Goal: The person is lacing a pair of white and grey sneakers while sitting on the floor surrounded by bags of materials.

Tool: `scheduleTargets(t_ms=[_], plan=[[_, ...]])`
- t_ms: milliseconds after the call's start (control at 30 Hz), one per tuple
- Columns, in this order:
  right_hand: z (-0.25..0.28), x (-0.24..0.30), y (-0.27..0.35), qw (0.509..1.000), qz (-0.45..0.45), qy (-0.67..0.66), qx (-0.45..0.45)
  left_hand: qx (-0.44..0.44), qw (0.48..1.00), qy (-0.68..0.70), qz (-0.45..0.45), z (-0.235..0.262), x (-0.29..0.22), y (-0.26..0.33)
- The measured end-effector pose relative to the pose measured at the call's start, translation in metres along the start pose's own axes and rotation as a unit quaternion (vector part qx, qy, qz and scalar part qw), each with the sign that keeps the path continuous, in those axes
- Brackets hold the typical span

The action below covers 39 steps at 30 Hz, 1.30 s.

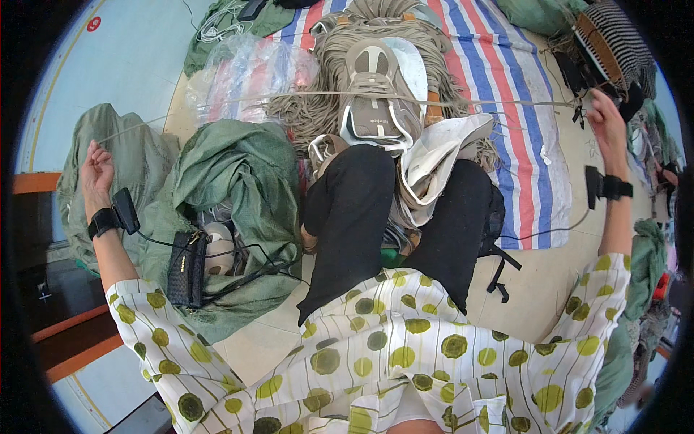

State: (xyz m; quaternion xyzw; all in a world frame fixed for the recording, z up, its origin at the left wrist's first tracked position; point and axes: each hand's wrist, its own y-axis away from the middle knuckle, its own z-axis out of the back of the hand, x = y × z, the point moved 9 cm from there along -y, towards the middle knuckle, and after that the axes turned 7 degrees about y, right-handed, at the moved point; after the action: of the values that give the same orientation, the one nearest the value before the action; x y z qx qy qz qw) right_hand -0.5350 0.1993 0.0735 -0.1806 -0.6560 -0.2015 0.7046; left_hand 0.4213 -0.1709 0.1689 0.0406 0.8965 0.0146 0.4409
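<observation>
A beige and grey shoe upper (371, 108) with white trim rests at my knees, its lace threaded across the front. The beige shoelace (499, 102) is pulled out taut to both sides. Far to the left, my left hand (96, 168) is closed around one end of it. My right hand (607, 126), raised at the far right, pinches the other end. Both arms are spread wide. Next to the upper on my lap lies a white-lined shoe upper (444, 163), and another beige piece (325, 152) shows by my left knee.
Behind the upper sits a big heap of beige laces (383, 22) on a red, white and blue striped sheet (517, 145). Green sacks (235, 170) lie at left, with a small black bag (186, 269) and a shoe (219, 248). Clear plastic (253, 69) lies near the heap.
</observation>
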Motion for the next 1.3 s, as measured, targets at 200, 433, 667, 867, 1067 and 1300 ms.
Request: scheduleTargets(t_ms=[200,433,667,867,1067,1300], plan=[[-0.268,0.032,0.017,0.959,-0.004,0.217,0.184,-0.237,0.959,-0.093,-0.125,0.028,0.023,0.028],[-0.398,0.002,0.029,0.836,0.009,0.355,0.418,0.056,0.884,-0.464,0.008,-0.105,0.223,0.067],[-0.421,-0.019,0.024,0.869,-0.068,0.283,0.401,0.273,0.796,-0.531,-0.094,-0.209,0.366,0.11],[-0.424,-0.026,0.004,0.907,-0.006,0.285,0.31,0.236,0.795,-0.534,-0.164,-0.231,0.386,0.105],[-0.411,-0.052,0.002,0.914,-0.08,0.292,0.271,0.237,0.788,-0.538,-0.182,-0.237,0.388,0.102],[-0.427,-0.046,-0.002,0.875,0.064,0.405,0.257,0.253,0.74,-0.575,-0.24,-0.25,0.38,0.113]])
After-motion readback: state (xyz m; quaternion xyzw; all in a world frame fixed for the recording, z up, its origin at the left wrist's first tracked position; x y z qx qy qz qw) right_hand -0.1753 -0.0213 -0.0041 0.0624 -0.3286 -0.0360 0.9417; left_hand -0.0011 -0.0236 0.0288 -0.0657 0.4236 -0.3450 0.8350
